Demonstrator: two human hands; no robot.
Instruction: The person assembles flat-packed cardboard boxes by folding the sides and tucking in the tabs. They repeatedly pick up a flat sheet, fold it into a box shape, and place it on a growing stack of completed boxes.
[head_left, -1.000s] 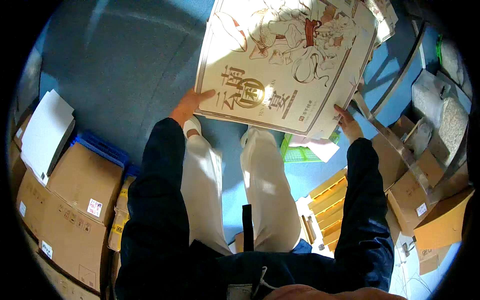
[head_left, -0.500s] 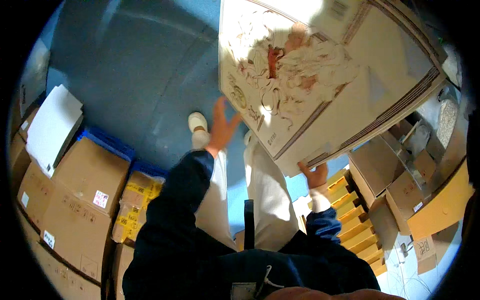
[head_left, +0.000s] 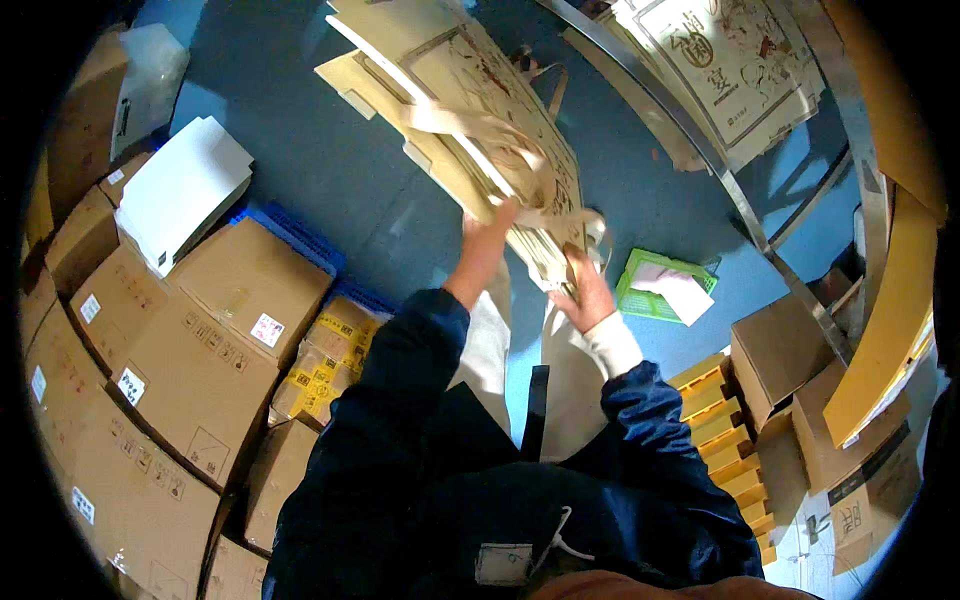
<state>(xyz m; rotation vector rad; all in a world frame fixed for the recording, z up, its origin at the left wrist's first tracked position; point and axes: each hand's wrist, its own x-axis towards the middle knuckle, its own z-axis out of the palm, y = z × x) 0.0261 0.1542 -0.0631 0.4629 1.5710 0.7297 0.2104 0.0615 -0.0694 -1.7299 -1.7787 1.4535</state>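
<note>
A bundle of flat, cream printed paper bags (head_left: pixel 480 75) with pale ribbon handles (head_left: pixel 490 135) is tilted up on edge in front of my legs. My left hand (head_left: pixel 487 245) is closed on its near left side, the thumb close to the ribbons. On the near right corner, my right hand (head_left: pixel 588 290) grips the bags' edges with its fingers partly hidden behind them. The layers fan apart a little toward the far left, and loose ribbon loops hang between and beside my hands.
More printed cream bags (head_left: pixel 720 80) lie at the far right behind a metal rail (head_left: pixel 690 135). A green basket (head_left: pixel 640 300) with pale paper stands on the blue floor. Cardboard cartons (head_left: pixel 190 370) and white sheets (head_left: pixel 190 190) fill the left; yellow slotted pieces (head_left: pixel 725 430) are at right.
My left hand, open and free before, has closed on the bags. The broad printed face has swung up on edge, showing ribbons and layered edges. The view has shifted, revealing the green basket.
</note>
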